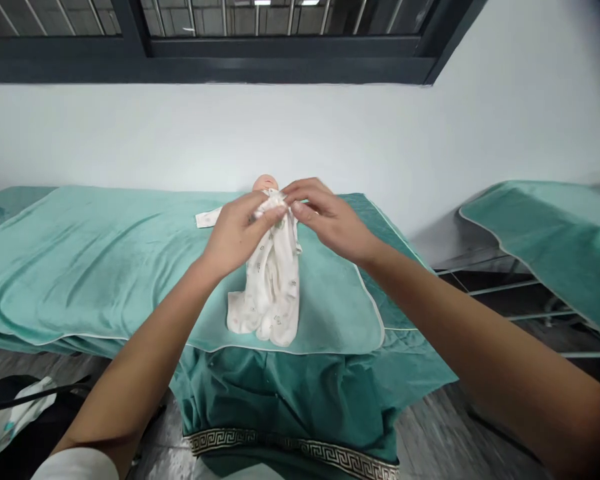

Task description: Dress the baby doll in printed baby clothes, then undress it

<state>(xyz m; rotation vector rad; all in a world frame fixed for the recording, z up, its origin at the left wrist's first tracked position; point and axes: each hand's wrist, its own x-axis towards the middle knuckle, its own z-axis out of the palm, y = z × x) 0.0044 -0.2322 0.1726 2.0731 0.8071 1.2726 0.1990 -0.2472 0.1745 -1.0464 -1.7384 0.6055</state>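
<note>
A baby doll lies on a teal-covered bed, dressed in a white printed romper whose legs point toward me. Only the top of the doll's head shows beyond my hands. My left hand pinches the romper's fabric at the chest near the collar. My right hand grips the same collar area from the other side, fingertips almost meeting the left ones. One white sleeve sticks out to the left.
A white wall and a dark window frame stand behind the bed. A second teal-covered bed sits at the right across a narrow gap. Dark and white items lie on the floor at lower left.
</note>
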